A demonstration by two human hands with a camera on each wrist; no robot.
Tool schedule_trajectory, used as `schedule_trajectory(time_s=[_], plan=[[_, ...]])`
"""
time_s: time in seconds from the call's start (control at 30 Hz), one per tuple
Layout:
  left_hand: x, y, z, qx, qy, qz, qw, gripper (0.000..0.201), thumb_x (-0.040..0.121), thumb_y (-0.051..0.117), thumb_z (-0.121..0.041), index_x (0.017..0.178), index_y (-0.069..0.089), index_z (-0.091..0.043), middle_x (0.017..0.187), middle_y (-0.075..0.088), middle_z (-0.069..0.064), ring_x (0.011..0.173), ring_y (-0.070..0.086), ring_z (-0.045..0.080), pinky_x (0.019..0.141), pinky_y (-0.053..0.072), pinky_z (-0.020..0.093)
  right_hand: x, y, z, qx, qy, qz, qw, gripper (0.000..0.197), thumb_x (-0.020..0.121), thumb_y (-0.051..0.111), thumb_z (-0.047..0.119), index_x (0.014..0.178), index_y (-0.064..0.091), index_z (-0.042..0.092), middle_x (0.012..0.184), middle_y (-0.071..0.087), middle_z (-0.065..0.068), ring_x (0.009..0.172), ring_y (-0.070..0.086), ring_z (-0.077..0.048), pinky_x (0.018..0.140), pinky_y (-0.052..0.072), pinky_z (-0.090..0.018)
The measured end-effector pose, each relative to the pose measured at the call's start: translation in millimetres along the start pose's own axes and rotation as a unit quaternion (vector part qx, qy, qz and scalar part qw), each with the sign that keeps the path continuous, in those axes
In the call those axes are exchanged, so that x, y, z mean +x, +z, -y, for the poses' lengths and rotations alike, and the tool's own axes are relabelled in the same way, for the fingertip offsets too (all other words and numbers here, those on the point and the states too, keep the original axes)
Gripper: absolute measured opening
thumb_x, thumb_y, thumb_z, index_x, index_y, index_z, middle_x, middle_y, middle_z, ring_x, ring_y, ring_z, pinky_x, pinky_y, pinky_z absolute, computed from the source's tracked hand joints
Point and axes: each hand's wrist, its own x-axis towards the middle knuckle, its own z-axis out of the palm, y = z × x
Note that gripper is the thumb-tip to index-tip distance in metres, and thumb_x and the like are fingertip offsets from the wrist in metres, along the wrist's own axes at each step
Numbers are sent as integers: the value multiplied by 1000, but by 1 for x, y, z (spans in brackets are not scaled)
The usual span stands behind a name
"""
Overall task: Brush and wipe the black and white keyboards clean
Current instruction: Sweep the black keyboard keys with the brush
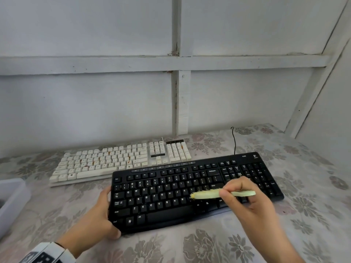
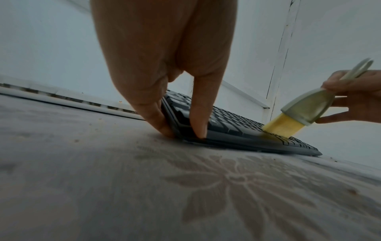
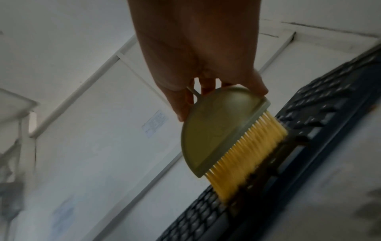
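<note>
Brush [image 1: 210, 194] is in the right hand [image 1: 252, 202], pale green plastic body with yellow bristles, fingers pinched round the handle, and the bristle tips are down on the keys of the black keyboard [image 1: 171, 194] toward its right-middle area. Left hand [image 1: 100, 217] is clamped on that keyboard's left end, thumb at the front corner and fingers along the side edge, and the left wrist view shows that end tipped up a little off the cloth. White keyboard [image 1: 114, 160] sits just behind the black one, flat on the floral tablecloth [image 1: 228, 243], close to the white wall [image 1: 95, 101]. Black cable [image 1: 234, 141] curls up from the back of the black board. Pale plastic box [image 1: 11, 198] is over at the left edge, contents hard to make out.
</note>
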Motion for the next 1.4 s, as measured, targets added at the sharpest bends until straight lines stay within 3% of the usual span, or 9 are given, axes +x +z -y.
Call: schedule_trajectory(time_s=[0.07,0.27,0.47,0.67,0.8,0.93,1.13,1.2,1.4], plan=[[0,0,-1,-3,0,2,1000,115,39,68,-3,126,10,-53,108,64,19,98,64,37,84,50,54,1,-12,-11,-44,-6,-12,999,29,70,65,61,74,63,32,88,64,8,89,57,-12,72,44,-17],[-4,4,-8,-7,13,8,1000,114,43,62,5,134,11,-40,107,63,11,96,64,34,85,50,51,15,-59,-21,-58,3,-77,995,9,78,70,34,74,63,28,81,64,6,77,57,-26,59,41,-12],[-3,6,-16,-19,-2,11,1000,127,36,61,6,145,7,-29,113,59,13,104,58,29,94,46,45,18,-63,-28,-5,-13,-21,1000,58,58,68,72,76,64,17,85,65,3,80,61,-16,69,45,-21],[3,2,-3,-53,3,18,998,126,24,65,-5,134,15,-41,107,63,11,97,63,26,82,49,41,36,-114,-47,-89,12,-70,993,17,83,69,13,71,62,23,79,66,6,69,58,-13,59,40,-10],[9,2,1,-48,-5,13,999,129,19,63,-11,134,13,-40,103,63,7,95,62,24,88,46,42,42,-135,-39,-77,17,-97,992,62,51,70,76,73,64,19,80,66,4,71,55,-24,53,39,-9],[2,7,-4,-55,-12,28,998,135,22,61,2,142,12,-32,107,61,9,103,57,29,101,39,49,43,-132,-35,2,45,-58,997,20,73,72,33,70,64,15,92,66,-7,81,58,-19,65,43,-9],[-7,12,-13,-80,19,52,995,113,43,44,19,147,13,-13,113,50,19,105,46,34,107,27,42,45,-159,-52,-74,59,-130,987,65,49,67,81,78,65,22,83,68,5,74,59,-9,61,42,-7],[-1,12,-15,-94,-6,29,995,109,48,44,19,147,14,-14,102,52,13,102,45,32,106,28,41,44,-169,-47,-107,53,-168,978,34,70,70,59,77,63,27,83,69,0,66,57,-6,53,39,-8],[-3,4,-9,-19,-17,9,1000,123,29,65,-2,131,12,-46,112,62,2,101,63,23,95,47,49,29,-116,7,-66,14,-124,990,24,66,64,44,74,62,22,57,55,10,48,42,-6,41,30,-9]])
